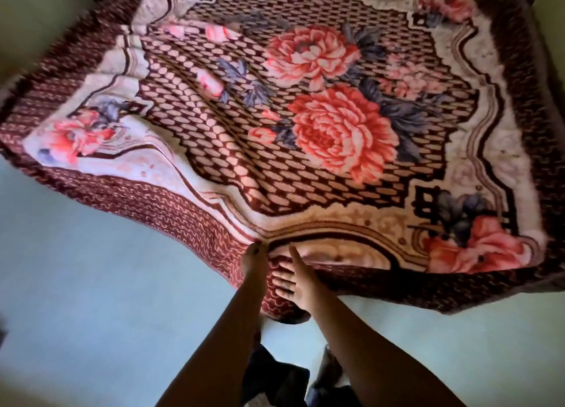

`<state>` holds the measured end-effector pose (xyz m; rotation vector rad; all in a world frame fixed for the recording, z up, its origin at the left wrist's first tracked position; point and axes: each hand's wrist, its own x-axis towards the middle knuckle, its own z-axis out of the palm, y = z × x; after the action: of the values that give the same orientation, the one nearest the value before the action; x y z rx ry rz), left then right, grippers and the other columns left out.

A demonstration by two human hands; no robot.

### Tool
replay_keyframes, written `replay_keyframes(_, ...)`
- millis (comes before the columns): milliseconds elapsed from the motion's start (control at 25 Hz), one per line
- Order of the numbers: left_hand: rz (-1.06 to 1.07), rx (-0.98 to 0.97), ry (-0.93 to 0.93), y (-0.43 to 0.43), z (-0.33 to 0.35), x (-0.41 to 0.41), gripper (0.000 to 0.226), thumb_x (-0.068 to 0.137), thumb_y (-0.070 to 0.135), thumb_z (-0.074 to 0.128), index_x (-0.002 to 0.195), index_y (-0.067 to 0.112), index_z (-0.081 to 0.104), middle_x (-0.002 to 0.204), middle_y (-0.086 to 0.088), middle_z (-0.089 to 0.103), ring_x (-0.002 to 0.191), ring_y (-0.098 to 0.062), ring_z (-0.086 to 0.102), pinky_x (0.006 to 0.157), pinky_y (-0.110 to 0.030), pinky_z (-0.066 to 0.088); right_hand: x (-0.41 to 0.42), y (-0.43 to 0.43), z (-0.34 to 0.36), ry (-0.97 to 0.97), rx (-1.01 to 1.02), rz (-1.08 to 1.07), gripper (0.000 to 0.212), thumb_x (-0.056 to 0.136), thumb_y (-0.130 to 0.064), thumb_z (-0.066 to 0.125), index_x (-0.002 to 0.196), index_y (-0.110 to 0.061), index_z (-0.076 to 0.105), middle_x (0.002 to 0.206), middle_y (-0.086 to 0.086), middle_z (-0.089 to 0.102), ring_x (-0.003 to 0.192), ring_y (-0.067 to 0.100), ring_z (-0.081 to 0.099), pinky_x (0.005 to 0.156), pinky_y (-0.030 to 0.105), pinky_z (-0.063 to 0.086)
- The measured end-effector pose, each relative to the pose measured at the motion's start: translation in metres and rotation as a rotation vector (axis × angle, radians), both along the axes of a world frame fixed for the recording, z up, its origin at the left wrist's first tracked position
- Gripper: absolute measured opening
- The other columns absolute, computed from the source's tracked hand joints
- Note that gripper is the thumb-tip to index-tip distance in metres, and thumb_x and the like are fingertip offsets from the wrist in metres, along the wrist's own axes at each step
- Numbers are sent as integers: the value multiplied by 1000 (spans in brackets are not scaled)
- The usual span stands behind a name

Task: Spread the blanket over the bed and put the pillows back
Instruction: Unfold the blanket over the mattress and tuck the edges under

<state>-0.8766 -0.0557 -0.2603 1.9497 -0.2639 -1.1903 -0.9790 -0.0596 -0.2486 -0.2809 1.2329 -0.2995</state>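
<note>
Both hands are at the near side of the bed: the left hand (253, 261) pinches the hem of the floral blanket (321, 116) where creases fan out from its fingertips. The right hand (298, 282), just beside it, has its thumb on top and its fingers laid across the hanging border, clasping the edge between them. I count one blanket, and it already lies over the bed, which is hidden beneath it. It reaches the far side, and its border hangs over the near side above the pale floor (91, 299). I'd say the spreading is nearly done, though ripples running from the near side toward the middle of the bed want tugging flat. I can see no pillows at all, so putting them back is wholly left to do
</note>
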Motion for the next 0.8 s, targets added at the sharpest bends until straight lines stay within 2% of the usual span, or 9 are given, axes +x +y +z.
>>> replay_keyframes(80, -72, 0, 2, 0, 1, 2, 21, 97, 20, 47, 100, 7, 63, 91, -17, 67, 64, -14, 62, 55, -20, 45, 29, -12, 4, -47, 23, -232, 70, 90, -56, 46, 139, -8, 37, 142, 16, 43, 132, 31, 41, 107, 43, 32)
replay_keyframes(160, -115, 25, 55, -1, -7, 19, 23, 97, 20, 48, 104, 4, 62, 94, -18, 66, 66, -15, 59, 53, -23, 45, 54, -30, 3, -107, 92, -516, 60, 97, -40, 40, 143, -4, 29, 148, 20, 33, 137, 33, 30, 108, 42, 30)
replay_keyframes(240, -66, 87, 173, -11, -17, 61, 26, 97, 26, 47, 109, 5, 58, 97, -16, 63, 77, -24, 59, 61, -31, 49, 70, -43, -7, 9, 46, -547, 50, 99, -28, 39, 138, 3, 35, 138, 22, 45, 127, 35, 45, 86, 37, 48)
replay_keyframes(320, 80, 113, 346, -38, -26, 122, 38, 96, 42, 44, 117, 12, 51, 95, -9, 58, 78, -21, 55, 71, -31, 46, 80, -45, -17, 157, 22, -585, 41, 97, -21, 48, 130, 1, 44, 110, 12, 61, 97, 25, 61, 67, 26, 48)
replay_keyframes(520, 58, 206, 390, -109, -66, 245, 67, 90, 57, 43, 138, 11, 37, 133, -9, 48, 122, -33, 48, 92, -46, 47, 83, -34, -48, 309, -45, -591, 33, 90, -18, 59, 121, -9, 48, 92, 5, 57, 78, 14, 56, 65, 24, 46)
replay_keyframes(600, 54, 168, 522, -129, -79, 263, 58, 85, 54, 57, 125, 13, 46, 116, -8, 52, 111, -31, 52, 84, -44, 52, 87, -37, -58, 344, 0, -621, 28, 89, -18, 60, 114, -10, 50, 89, 6, 55, 76, 16, 53, 63, 24, 46)
replay_keyframes(640, 73, 157, 544, -139, -85, 269, 45, 84, 45, 63, 111, 12, 51, 105, -9, 54, 97, -27, 56, 71, -38, 54, 89, -38, -61, 360, 19, -622, 26, 89, -18, 60, 111, -9, 50, 88, 8, 54, 75, 18, 51, 61, 25, 45)
replay_keyframes(720, 109, 159, 452, -153, -87, 273, 21, 85, 24, 67, 88, 10, 52, 86, -9, 55, 71, -18, 55, 52, -29, 49, 90, -40, -69, 411, 38, -646, 23, 89, -19, 61, 106, -8, 51, 83, 9, 53, 69, 19, 49, 55, 25, 45)
replay_keyframes(800, 184, 144, 350, -150, -88, 273, 17, 85, 16, 68, 80, 11, 52, 79, -8, 55, 65, -15, 52, 51, -27, 48, 94, -44, -73, 443, 23, -695, 24, 88, -20, 62, 106, -9, 51, 81, 6, 54, 68, 17, 50, 54, 24, 45)
